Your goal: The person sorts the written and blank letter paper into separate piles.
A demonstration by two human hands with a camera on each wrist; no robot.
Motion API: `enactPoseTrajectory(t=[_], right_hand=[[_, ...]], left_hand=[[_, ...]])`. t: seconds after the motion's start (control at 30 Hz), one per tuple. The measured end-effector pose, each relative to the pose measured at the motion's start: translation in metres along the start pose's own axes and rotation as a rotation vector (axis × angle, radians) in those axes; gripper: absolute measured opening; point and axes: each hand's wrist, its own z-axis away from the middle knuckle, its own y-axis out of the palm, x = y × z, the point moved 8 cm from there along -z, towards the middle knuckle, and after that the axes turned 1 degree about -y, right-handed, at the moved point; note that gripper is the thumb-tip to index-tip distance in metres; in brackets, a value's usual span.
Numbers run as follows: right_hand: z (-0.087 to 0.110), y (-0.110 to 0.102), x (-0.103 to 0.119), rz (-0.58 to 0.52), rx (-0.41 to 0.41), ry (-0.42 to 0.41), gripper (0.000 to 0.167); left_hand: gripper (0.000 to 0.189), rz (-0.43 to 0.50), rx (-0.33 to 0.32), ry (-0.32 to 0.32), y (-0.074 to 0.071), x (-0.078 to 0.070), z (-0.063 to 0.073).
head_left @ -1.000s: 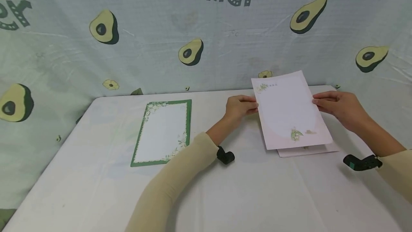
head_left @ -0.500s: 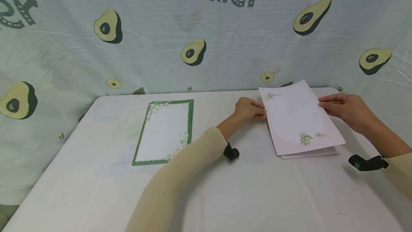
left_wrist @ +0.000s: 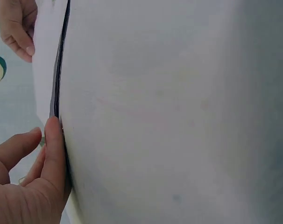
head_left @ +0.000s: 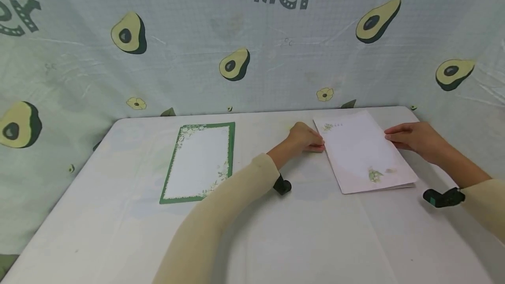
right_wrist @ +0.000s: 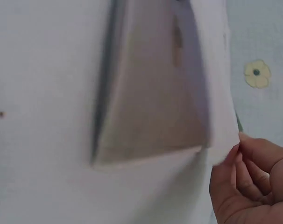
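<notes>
A pale pink decorated sheet of paper (head_left: 359, 152) lies over a small stack of similar sheets at the right of the table, its lower right part a little raised. My right hand (head_left: 418, 139) pinches its right edge; in the right wrist view, thumb and index finger meet on the lifted paper (right_wrist: 221, 93), with a gap below it. At the opposite edge is my left hand (head_left: 304, 140). In the left wrist view, its fairly straight fingers (left_wrist: 53, 154) touch the stack's side while the thumb stands apart.
Green-bordered sheets (head_left: 201, 161) with a floral pattern lie in a pile left of the left forearm. A white cloth covers the table (head_left: 296, 240). Behind it hangs an avocado-print curtain (head_left: 177, 56).
The pink sheet has come down from above the stack and now lies nearly flat over it. Both hands have lowered with it, and the left thumb no longer shows on the sheet's front.
</notes>
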Motion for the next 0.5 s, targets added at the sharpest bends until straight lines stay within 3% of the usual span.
enactPoseTrajectory(t=[0.1, 0.23, 0.33, 0.43, 0.5], right_hand=[[-0.001, 0.005, -0.003, 0.027, -0.009, 0.013, 0.048], [0.002, 0.007, -0.004, 0.094, -0.039, 0.026, 0.048], [0.01, 0.003, 0.002, 0.164, -0.075, 0.023, 0.05], [0.024, -0.001, 0.015, 0.272, -0.116, -0.015, 0.05], [0.034, -0.001, 0.026, 0.335, -0.136, -0.056, 0.049]], left_hand=[[0.009, -0.064, -0.022, -0.021, 0.001, -0.001, 0.002], [0.008, -0.094, 0.002, -0.006, 0.002, -0.001, 0.003], [0.005, -0.188, 0.073, 0.07, 0.002, -0.005, 0.005], [0.019, -0.385, 0.161, 0.211, -0.005, -0.016, 0.014], [0.028, -0.523, 0.192, 0.298, -0.019, -0.024, 0.024]])
